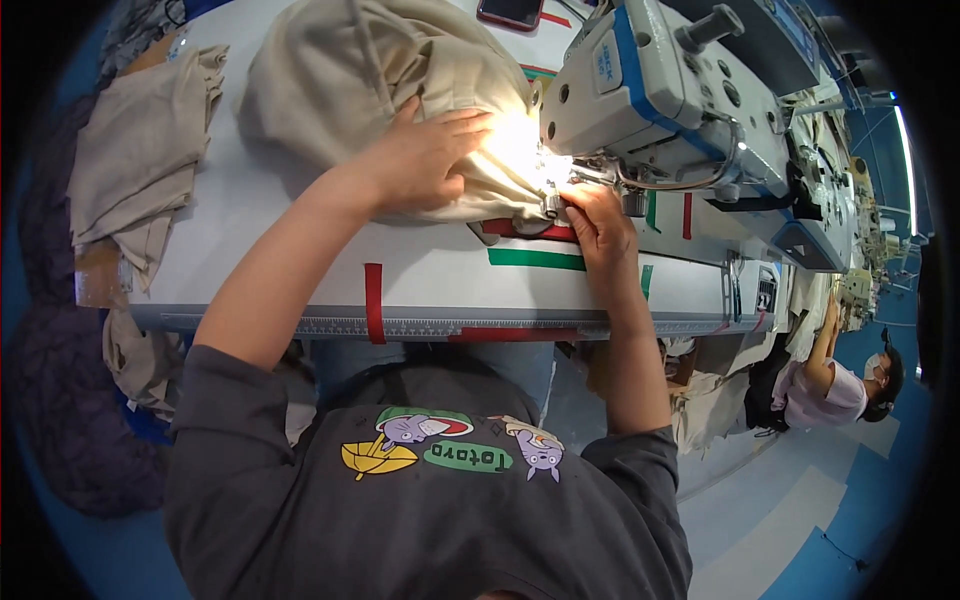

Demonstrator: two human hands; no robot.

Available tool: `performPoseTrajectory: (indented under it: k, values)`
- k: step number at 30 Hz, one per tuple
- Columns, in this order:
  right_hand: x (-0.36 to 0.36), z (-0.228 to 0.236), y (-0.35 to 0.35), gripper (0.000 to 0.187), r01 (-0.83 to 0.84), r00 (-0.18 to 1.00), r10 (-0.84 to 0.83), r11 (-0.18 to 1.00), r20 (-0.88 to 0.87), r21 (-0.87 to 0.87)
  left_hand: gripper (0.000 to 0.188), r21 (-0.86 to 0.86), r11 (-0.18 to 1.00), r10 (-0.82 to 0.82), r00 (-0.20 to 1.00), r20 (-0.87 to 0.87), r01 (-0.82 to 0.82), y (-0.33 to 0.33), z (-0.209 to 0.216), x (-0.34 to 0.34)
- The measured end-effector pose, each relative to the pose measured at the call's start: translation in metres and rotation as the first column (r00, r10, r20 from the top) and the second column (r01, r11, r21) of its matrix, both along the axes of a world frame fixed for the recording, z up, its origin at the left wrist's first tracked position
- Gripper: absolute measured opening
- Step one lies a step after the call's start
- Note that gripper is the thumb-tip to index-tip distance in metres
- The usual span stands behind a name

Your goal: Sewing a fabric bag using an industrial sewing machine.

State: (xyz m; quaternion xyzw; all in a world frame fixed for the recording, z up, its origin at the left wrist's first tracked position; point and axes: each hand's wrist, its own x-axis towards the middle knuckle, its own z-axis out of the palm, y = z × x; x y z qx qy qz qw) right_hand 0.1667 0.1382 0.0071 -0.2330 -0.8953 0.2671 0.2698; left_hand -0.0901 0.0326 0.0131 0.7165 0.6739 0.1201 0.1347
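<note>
Nearest, at six o'clock, the worker's dark grey shirt is seen, with both forearms extended over the tabletop. At eleven o'clock, a large beige fabric is heaped beside the sewing machine, which is set at one o'clock; the heap seems to be kept there so that its edge can be led under the needle area. The left hand, just short of twelve, is laid on the cloth with fingers spread and nothing gripped, presumably so that it is kept smooth. At two o'clock, the right hand is held close by the presser foot, apparently for guidance; whether cloth is pinched there cannot be told. At ten o'clock, folded beige pieces are stacked, probably to be kept within reach.
</note>
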Motion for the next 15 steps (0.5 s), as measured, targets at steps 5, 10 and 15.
performPoseTrajectory:
  k: [5,10,15]
  values:
    - [0.010,-0.014,-0.003,0.024,0.034,0.999,-0.037,0.992,0.022,0.122,0.045,0.029,0.953,-0.299,0.954,-0.022,0.300,-0.022,0.009,0.039]
    - [0.033,-0.005,0.011,0.020,0.013,0.991,-0.010,1.000,0.136,-0.023,0.039,-0.035,0.999,-0.037,0.997,0.063,0.039,-0.057,0.011,0.073]
    - [0.030,0.023,-0.012,0.026,0.001,0.994,-0.017,0.991,0.112,0.137,0.019,0.166,0.964,-0.162,0.954,-0.254,0.208,-0.046,0.024,0.038]
